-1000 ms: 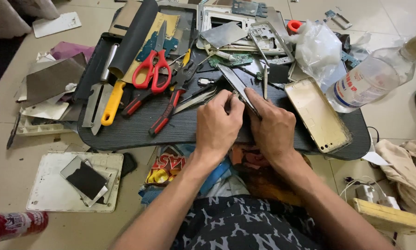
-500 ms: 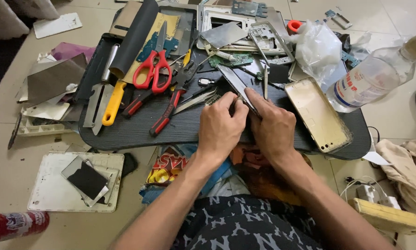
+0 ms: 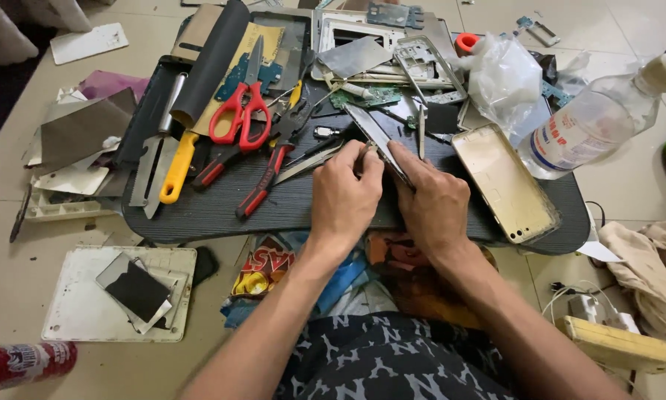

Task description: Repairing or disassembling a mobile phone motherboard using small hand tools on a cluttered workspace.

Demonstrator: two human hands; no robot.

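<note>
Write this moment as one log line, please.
left hand: holds tweezers | right hand: holds phone on edge | tray: scissors, pliers

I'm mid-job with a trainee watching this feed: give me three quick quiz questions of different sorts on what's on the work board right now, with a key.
1. True or false: the red-handled scissors lie on the side of the person's right hand.
2. Which thing lies directly beside the right hand, towards the clear plastic bottle?
A. a gold-coloured phone back cover
B. a yellow-handled scraper
C. a red spray can
3. Fill in: both hands grip a thin, dark, flat ____ part tilted up off the black work board.

Key
1. False: the scissors lie beyond the left hand.
2. A, the gold-coloured phone back cover.
3. Phone: the thin dark phone part is held between both hands.
</note>
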